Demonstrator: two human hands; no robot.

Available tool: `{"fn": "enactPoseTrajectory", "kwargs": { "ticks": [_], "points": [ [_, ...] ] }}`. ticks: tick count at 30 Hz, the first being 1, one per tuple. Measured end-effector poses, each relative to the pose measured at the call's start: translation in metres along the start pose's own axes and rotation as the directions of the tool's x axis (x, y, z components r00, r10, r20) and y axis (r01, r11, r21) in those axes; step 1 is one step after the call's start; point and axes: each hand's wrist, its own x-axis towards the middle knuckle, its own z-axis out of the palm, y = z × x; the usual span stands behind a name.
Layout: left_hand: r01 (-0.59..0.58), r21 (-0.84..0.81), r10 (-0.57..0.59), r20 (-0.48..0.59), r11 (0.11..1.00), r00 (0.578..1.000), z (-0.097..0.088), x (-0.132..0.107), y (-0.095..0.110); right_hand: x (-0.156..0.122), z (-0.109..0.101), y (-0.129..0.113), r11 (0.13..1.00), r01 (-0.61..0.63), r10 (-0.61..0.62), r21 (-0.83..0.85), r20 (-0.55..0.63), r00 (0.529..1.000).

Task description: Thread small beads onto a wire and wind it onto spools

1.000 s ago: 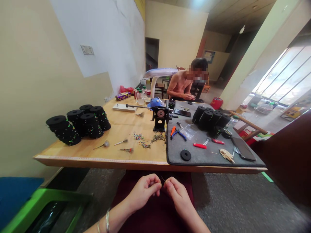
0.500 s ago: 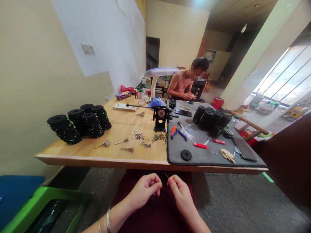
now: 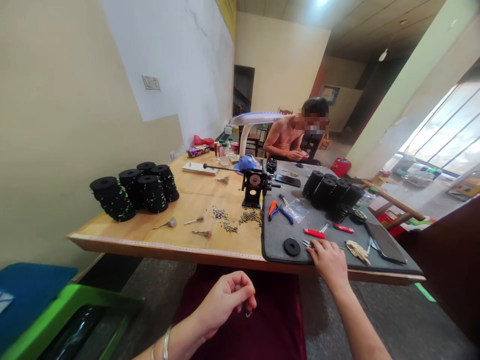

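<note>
Over my lap, my left hand [image 3: 234, 295] is closed, fingers curled and thumb pressed against them. A tiny pale thing [image 3: 248, 315] shows beneath its fingertips, too small to name. My right hand [image 3: 330, 260] reaches onto the front of the grey mat [image 3: 275, 250], its fingers closed around a small metal tool with pointed tips [image 3: 307, 244]; the rest of it is hidden. Left of those tips lies a black foam disc [image 3: 291, 246]. Just beyond the hand is a red-handled tool [image 3: 314, 233], and to its right a crumpled cream-coloured scrap [image 3: 357, 251].
Black foam spools stand at the left [image 3: 114, 200] and on the mat [image 3: 323, 192]. A black winding device [image 3: 252, 187] stands mid-table, beside loose beads [image 3: 250, 216] and pliers [image 3: 280, 213]. Across the table sits another person [image 3: 287, 137]. A green stool [image 3: 75, 300] is at lower left.
My right hand has left my lap, moving forward and right onto the mat. My left hand stays closed over the lap. The view has shifted slightly.
</note>
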Motion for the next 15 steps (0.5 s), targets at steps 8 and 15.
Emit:
{"fn": "enactPoseTrajectory", "kwargs": {
  "ticks": [8, 15],
  "points": [
    [-0.293, 0.118, 0.312, -0.199, 0.949, 0.929, -0.005, 0.000, 0.004, -0.040, -0.030, -0.148, 0.195, -0.210, -0.282, 0.958, 0.260, 0.924],
    [-0.319, -0.026, 0.281, -0.413, 0.947, 0.867, -0.036, 0.006, -0.007, -0.028, -0.001, -0.200, 0.051, -0.424, -0.396, 0.904, 0.408, 0.822]
  ]
}}
